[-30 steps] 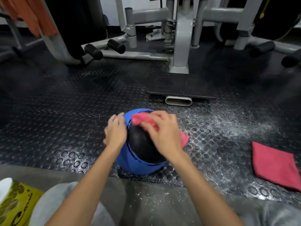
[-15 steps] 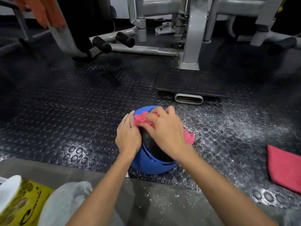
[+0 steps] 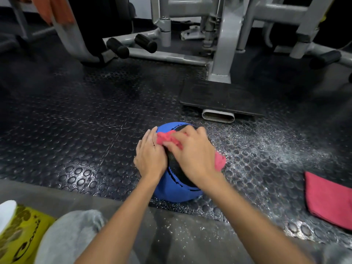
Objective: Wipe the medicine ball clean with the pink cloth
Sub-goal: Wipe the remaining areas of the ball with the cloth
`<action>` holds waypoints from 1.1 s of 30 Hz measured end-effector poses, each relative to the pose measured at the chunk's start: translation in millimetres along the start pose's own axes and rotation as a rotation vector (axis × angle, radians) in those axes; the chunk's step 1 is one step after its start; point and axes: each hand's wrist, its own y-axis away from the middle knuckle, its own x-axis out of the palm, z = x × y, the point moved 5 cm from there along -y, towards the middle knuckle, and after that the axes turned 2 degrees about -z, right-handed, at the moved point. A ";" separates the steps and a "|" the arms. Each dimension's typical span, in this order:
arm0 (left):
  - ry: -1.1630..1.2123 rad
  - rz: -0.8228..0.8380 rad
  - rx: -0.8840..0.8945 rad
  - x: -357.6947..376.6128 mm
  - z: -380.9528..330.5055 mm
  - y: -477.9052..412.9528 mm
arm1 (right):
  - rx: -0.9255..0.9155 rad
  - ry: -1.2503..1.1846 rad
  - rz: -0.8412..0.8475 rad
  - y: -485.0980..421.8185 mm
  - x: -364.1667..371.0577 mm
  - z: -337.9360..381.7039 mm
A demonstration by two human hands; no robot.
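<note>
A blue and black medicine ball (image 3: 171,191) rests on the studded rubber floor just in front of me. My right hand (image 3: 192,157) lies over its top and presses a crumpled pink cloth (image 3: 167,139) against it; one end of the cloth sticks out past my wrist on the right. My left hand (image 3: 150,157) lies flat against the ball's left side, fingers together, touching the cloth's left edge. Most of the ball's top is hidden under my hands.
A second folded pink cloth (image 3: 327,199) lies on the floor at the right. White powder or spray speckles the floor (image 3: 266,149) around the ball. Grey gym machine frames (image 3: 221,50) and a black footplate (image 3: 219,98) stand beyond. A yellow bag (image 3: 21,237) sits at bottom left.
My left hand has closed in from the ball's left side until it touches the cloth. My right hand has slid the cloth slightly left over the top. The view has shifted.
</note>
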 end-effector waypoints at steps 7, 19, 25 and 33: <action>-0.008 0.000 0.042 6.5 -8.0 -2.7 | 0.269 -0.016 0.119 -53.3 5.1 -41.7; 0.300 0.092 -0.051 -12.4 23.7 -33.0 | -0.318 -0.059 -0.031 106.7 7.5 -41.3; 0.038 -0.125 0.135 -38.1 15.3 -35.8 | 0.285 -0.614 -0.224 30.5 -15.0 -82.8; -0.062 -0.042 0.181 -25.8 7.8 -34.4 | 0.520 -0.682 -0.178 19.1 71.6 -88.9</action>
